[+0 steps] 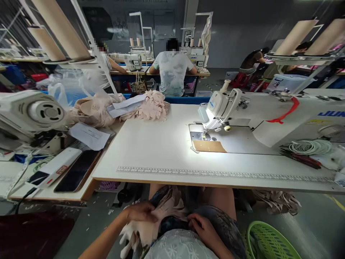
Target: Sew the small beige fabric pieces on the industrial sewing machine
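Both hands are down in my lap, below the front edge of the white sewing table (167, 151). My left hand (141, 212) is closed over a bundle of pale pink fabric pieces (151, 230) that hangs off my left thigh. My right hand (202, 226) has curled fingers gripping the same fabric pieces at the lap's middle. Up on the table, a white sewing machine (223, 108) stands at the right, its lamp lighting a tan guide (208, 146) by the needle.
A heap of pink fabric pieces (153, 106) and papers lies at the table's far left. A phone (77, 172) and a white box lie on the left side table. A green basket (269, 241) stands on the floor at right. Other people sit at machines behind.
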{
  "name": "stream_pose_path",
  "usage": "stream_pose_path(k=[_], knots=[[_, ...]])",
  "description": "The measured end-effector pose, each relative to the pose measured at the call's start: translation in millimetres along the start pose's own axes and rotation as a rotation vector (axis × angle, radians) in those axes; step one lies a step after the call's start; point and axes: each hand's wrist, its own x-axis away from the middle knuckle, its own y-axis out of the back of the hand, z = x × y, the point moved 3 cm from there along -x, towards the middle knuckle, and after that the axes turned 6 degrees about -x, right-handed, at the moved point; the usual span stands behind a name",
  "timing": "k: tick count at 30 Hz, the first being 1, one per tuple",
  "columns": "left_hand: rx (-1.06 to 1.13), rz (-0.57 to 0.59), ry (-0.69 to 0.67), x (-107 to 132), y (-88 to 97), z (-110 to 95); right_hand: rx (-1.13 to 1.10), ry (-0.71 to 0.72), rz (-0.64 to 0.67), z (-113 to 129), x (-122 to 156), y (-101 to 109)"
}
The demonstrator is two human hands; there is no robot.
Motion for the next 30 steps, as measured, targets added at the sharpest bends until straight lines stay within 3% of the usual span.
stream_pose_path(k=[6,11,15,17,20,24,27,30], knots=[[0.337,-0.049,0.028,24.5,-16.9,0.1,-0.068,0.018,-0.032,-13.9,1.6,1.2],[0.382,-0.083,0.114,41.4,-37.3,0.6,-0.129,0.023,-0.025,-24.2,4.1,-0.1],[0.502,-0.082,0.129,44.2,-45.7,-11.6,-0.160,0.053,-0.024,-26.9,3.1,-0.1],[0.474,-0.105,0.126,37.7,-46.8,-22.2,-0.171,0.069,-0.035,-27.7,0.9,1.2],[0.199,-0.174,0.145,17.4,-52.3,-41.8,-0.189,0.096,-0.051,-25.8,-1.5,4.9],[-0.184,-0.194,0.174,-10.7,-69.9,-67.6,-0.191,0.177,-0.060,-4.6,1.7,12.6],[-0.196,-0.159,0.158,-17.0,-77.7,-75.4,-0.105,0.362,0.045,29.8,2.1,10.3],[-0.164,-0.170,0.163,-12.8,-75.7,-70.3,-0.001,0.521,0.237,63.7,-5.2,-6.7]])
